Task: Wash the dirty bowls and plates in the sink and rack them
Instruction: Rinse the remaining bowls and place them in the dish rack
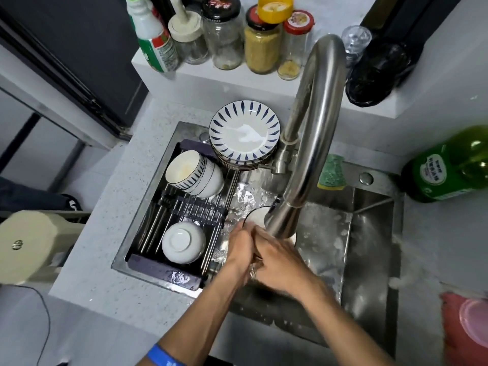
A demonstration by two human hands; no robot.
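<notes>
Under the faucet head [280,223], my left hand [239,250] and my right hand [278,262] meet around a white bowl [255,215] over the steel sink [369,233]. Only the bowl's far rim shows; the hands and faucet hide the remainder. My left hand grips its left side, and my right hand's fingers curl over it from the right. On the drying rack [184,207] across the sink's left half, a white bowl [183,243] sits upside down and stacked blue-striped bowls [194,174] lie on their side. A stack of blue-patterned plates [244,130] stands behind the rack.
The tall faucet neck [317,114] arches over the sink. A green-yellow sponge [331,173] sits on the back rim and a green soap bottle [449,167] at the right. Jars and a spray bottle [153,35] line the back ledge. A pink container [472,323] is at the right edge.
</notes>
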